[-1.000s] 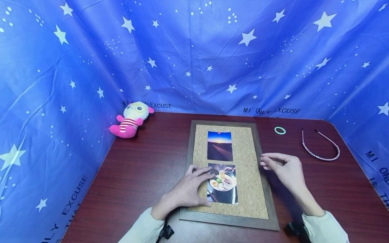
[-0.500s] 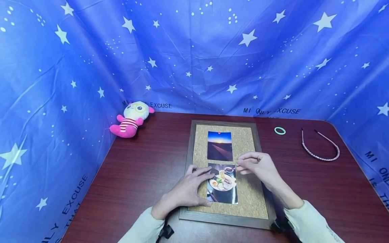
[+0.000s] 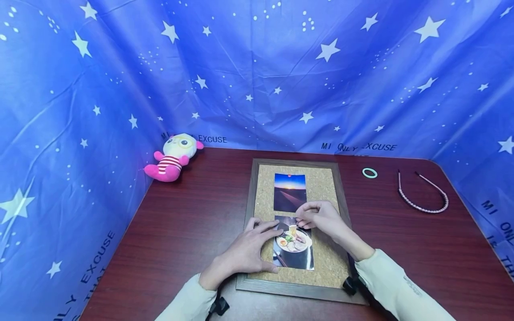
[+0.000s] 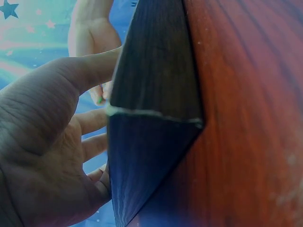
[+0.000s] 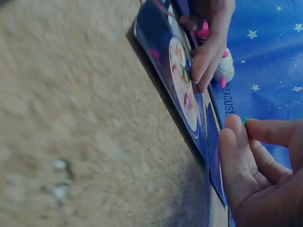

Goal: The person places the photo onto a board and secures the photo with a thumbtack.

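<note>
A framed corkboard (image 3: 327, 191) lies flat on the table with two photos on it. The upper one, a sunset photo (image 3: 290, 191), has a red push pin (image 3: 289, 175) at its top edge. Below it lies a ramen photo (image 3: 295, 258). My left hand (image 3: 246, 252) rests across the left side of the ramen photo, fingers spread and pressing it down. Over that photo's top edge is my right hand (image 3: 323, 218), thumb and fingertips pinching a tiny green push pin (image 5: 246, 121), mostly hidden by the fingers.
A pink and white plush toy (image 3: 170, 162) sits at the table's back left. To the right of the board are a mint-green ring (image 3: 370, 177) and a beaded headband (image 3: 423, 209). Blue star-printed curtains (image 3: 249, 67) enclose the table.
My right hand has moved left from beside the board's right frame to the ramen photo's top edge, still pinching. My left hand has stayed in place on the photo.
</note>
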Motion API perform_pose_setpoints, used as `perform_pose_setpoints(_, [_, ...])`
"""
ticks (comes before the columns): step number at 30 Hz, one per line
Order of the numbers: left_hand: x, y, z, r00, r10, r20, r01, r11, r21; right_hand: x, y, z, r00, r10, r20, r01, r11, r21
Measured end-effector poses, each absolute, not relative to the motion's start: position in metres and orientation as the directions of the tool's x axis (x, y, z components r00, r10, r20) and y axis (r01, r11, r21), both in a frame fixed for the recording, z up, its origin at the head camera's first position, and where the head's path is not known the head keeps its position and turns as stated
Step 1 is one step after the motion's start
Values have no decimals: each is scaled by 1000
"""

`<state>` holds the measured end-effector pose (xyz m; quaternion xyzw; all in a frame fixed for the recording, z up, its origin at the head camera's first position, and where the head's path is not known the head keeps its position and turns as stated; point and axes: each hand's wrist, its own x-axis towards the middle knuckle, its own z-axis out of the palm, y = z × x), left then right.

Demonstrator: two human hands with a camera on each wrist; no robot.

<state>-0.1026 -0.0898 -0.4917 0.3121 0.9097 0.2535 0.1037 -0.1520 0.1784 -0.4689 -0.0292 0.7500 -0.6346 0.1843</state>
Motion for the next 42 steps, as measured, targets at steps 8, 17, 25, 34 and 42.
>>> perform_pose_setpoints(8, [-102,-91,-493,-779,627,-13,524,662,537,-158,166,-479,-956,-207,-210,105,427,-898])
perform_pose_setpoints(17, [-103,-89,-494,-780,625,-15,523,665,533,-157,161,-486,-982,-141,-123,17,588,-808])
perform_pose_setpoints(25, [-102,-90,-494,-778,629,5,535,657,531,-159,161,-490,-987,-131,-94,-9,626,-780])
perform_pose_setpoints(34, [-103,-90,-495,-771,637,26,553,648,524,-156,158,-490,-991,-105,-87,-6,673,-739])
perform_pose_setpoints(42, [-103,-90,-495,-775,632,26,545,646,535,-158,157,-490,-992,-81,-97,19,660,-751])
